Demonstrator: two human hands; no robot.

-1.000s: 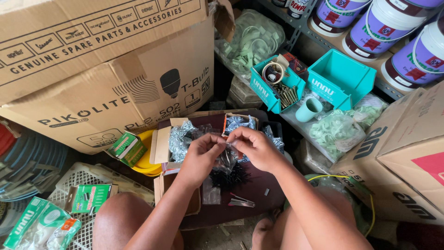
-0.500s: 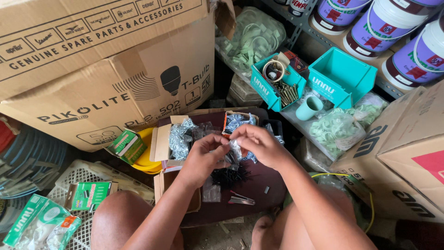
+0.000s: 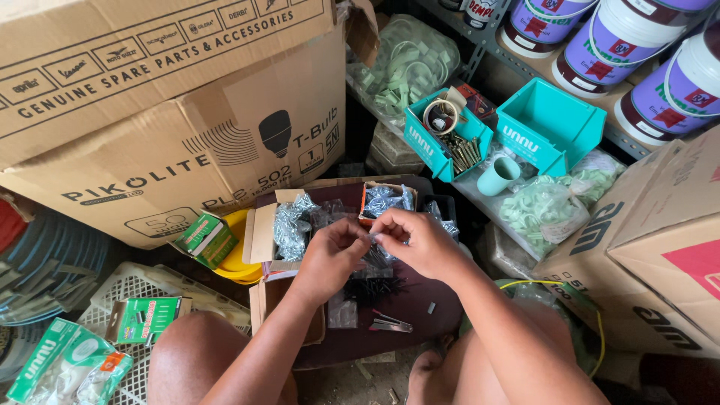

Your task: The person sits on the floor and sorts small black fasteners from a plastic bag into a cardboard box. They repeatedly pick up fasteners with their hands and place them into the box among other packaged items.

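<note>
Clear plastic of a small bag [image 3: 373, 238] is pinched between the closed fingertips of the left hand [image 3: 330, 255] and right hand [image 3: 420, 241] above dark screws [image 3: 373, 285], so sealing it seems next.

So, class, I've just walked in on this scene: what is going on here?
A seated person works over a dark tray set among cardboard boxes. The left hand and right hand meet above it, pinching a small clear plastic bag between the fingertips. A pile of black screws lies just beneath, and a small metal stapler sits nearer the knees. Open boxes of bagged silvery screws stand behind the hands.
</note>
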